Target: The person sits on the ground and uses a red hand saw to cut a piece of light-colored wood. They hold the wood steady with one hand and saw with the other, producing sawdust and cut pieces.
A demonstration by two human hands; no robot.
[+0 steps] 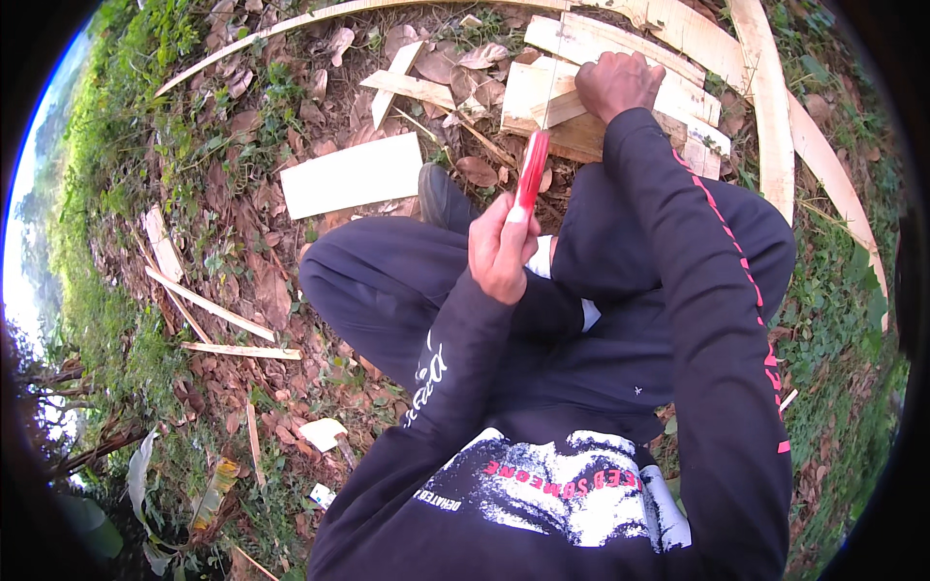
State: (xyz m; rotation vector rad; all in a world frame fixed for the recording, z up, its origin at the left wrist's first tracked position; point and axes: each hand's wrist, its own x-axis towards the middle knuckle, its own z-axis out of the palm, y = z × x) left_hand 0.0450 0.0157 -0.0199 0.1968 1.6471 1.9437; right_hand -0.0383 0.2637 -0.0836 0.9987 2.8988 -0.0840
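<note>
My left hand is closed round the red and white handle of a handsaw. Its thin blade points away from me and is seen nearly edge-on against the pale wood. My right hand, fingers curled in, grips and presses down on a small piece of wood right of the blade. Under that piece lies a stack of pale wooden boards; the fingertips of my right hand are hidden. I sit with crossed legs just behind the stack.
A white rectangular board lies left of my shoe. Long curved planks arc around the far and right sides. Crossed offcuts and thin strips lie among dry leaves and grass at left.
</note>
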